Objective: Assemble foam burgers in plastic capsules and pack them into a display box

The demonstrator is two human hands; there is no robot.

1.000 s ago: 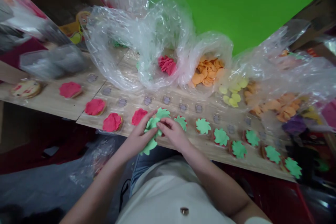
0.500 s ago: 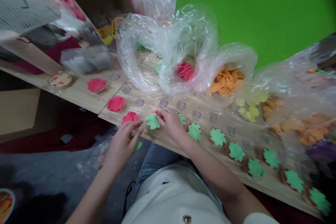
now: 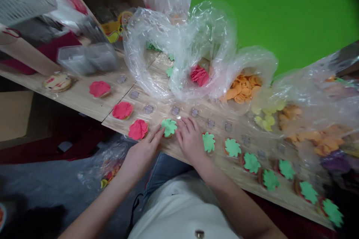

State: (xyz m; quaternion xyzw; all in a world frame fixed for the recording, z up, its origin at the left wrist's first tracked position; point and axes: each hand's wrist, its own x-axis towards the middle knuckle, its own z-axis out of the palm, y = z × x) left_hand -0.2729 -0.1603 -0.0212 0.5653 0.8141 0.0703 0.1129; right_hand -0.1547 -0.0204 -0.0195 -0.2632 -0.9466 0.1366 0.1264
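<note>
Flanking one green flower, the hands, loosely spread, lie before crumpled plastic bags.

Head view, forward and steeply down over worktop.

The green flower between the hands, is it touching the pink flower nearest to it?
Apart. The head view shows a strip of wooden table between the green flower and the pink flower.
</note>
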